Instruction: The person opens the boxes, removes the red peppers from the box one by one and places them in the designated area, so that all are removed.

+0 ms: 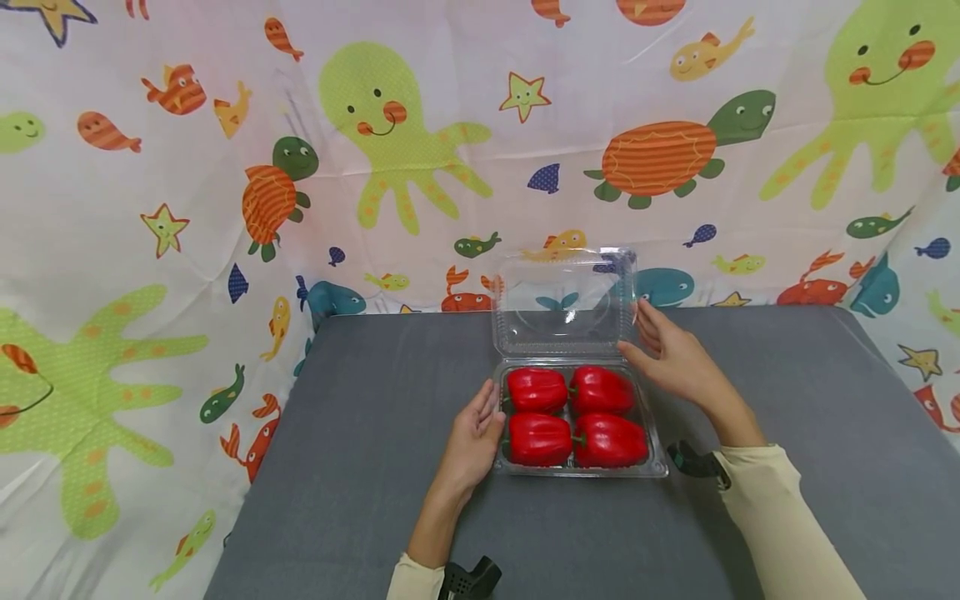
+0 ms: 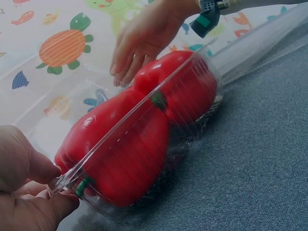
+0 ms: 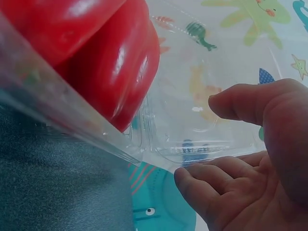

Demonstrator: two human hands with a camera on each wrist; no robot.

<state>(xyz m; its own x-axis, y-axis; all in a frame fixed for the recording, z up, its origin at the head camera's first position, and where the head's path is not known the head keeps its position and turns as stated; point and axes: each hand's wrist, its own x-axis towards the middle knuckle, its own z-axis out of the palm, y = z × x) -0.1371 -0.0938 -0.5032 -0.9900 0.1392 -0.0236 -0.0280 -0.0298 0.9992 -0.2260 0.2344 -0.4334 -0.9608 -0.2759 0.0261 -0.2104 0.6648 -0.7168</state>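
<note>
A clear plastic clamshell container holds several red bell peppers with green stems. Its hinged lid stands raised at the back. My left hand is at the container's left side; in the left wrist view, thumb and fingers pinch the rim at a corner near one bell pepper. At the lid's right edge is my right hand. The right wrist view shows its thumb spread away from the fingers, which lie along the lid's edge; whether they touch it I cannot tell.
A grey cloth covers the table under the container. Behind it and at the sides hangs a white curtain printed with sea animals. Each wrist wears a dark camera mount, the right one close to the container's front right corner.
</note>
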